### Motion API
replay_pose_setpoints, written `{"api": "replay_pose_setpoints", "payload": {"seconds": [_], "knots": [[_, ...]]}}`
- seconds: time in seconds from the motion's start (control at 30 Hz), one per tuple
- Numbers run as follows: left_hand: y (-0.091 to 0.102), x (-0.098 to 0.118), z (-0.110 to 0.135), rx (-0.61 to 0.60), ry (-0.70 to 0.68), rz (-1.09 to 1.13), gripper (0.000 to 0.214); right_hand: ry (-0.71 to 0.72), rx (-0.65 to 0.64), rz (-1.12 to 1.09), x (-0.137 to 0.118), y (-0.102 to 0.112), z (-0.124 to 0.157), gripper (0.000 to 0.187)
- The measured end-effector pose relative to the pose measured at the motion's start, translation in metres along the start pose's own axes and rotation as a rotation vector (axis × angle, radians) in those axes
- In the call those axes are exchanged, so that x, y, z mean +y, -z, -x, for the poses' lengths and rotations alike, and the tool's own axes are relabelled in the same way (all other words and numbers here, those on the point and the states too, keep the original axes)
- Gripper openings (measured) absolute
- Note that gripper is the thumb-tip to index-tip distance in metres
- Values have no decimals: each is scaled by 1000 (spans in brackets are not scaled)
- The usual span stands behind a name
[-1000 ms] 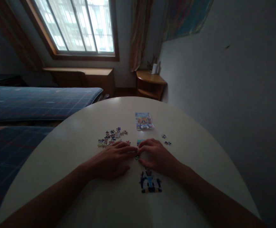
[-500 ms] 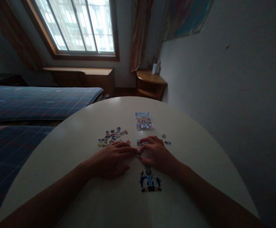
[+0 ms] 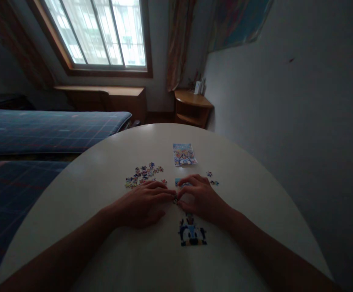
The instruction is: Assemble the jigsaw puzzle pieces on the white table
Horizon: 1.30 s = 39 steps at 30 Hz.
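Note:
My left hand (image 3: pixel 144 205) lies palm down on the round white table (image 3: pixel 103 202), fingers stretched toward the middle. My right hand (image 3: pixel 199 196) meets it fingertip to fingertip, fingers curled. Both pinch a small dark puzzle piece (image 3: pixel 175 199) between them. Just in front of the hands sits a joined patch of puzzle (image 3: pixel 192 234) with a blue and white figure. A heap of loose pieces (image 3: pixel 142 175) lies beyond my left hand. A small blue assembled bit (image 3: pixel 178 181) shows past my right fingers.
A printed picture card (image 3: pixel 184 154) lies farther up the table. Two stray pieces (image 3: pixel 212 179) sit right of my right hand. A bed with blue checked cover (image 3: pixel 42 129) stands left, a wooden corner shelf (image 3: pixel 191 106) at the back, the wall close on the right.
My right hand has shifted slightly up the table and its fingertips stay pressed against the left fingertips over the small piece. Little else has moved.

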<state>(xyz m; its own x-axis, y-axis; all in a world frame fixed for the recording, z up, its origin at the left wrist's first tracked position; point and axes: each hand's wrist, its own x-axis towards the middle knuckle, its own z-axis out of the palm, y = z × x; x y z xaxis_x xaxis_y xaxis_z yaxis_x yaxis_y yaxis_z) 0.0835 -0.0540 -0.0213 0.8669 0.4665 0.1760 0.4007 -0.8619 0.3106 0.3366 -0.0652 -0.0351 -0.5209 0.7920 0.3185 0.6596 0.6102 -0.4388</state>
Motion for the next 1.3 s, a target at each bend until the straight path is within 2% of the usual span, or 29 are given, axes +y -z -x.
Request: {"api": "replay_pose_setpoints", "payload": {"seconds": [0.23, 0.4, 0.5, 0.63, 0.8, 0.97, 1.17, 1.3], "knots": [[4, 2, -2, -44, -49, -69, 51, 29, 4, 36, -4, 4, -2, 8], [2, 2, -1, -12, -62, -74, 53, 50, -21, 52, -4, 8, -4, 7], [1, 2, -1, -8, -53, -69, 53, 106, -57, 77, -4, 11, -4, 2], [1, 2, -1, -20, -47, -59, 54, 181, -101, 87, -3, 16, -3, 7], [4, 0, 2, 3, -57, -10, 54, 130, -53, 78, 6, 25, -3, 4], [5, -2, 4, 54, -41, 11, 38, 87, -29, 106, 14, 31, -3, 4], [5, 0, 3, -23, -76, -45, 50, 50, -25, 141, 26, 28, -2, 15], [5, 3, 1, -34, -81, -38, 50, 36, -35, 136, 30, 27, -1, 16]]}}
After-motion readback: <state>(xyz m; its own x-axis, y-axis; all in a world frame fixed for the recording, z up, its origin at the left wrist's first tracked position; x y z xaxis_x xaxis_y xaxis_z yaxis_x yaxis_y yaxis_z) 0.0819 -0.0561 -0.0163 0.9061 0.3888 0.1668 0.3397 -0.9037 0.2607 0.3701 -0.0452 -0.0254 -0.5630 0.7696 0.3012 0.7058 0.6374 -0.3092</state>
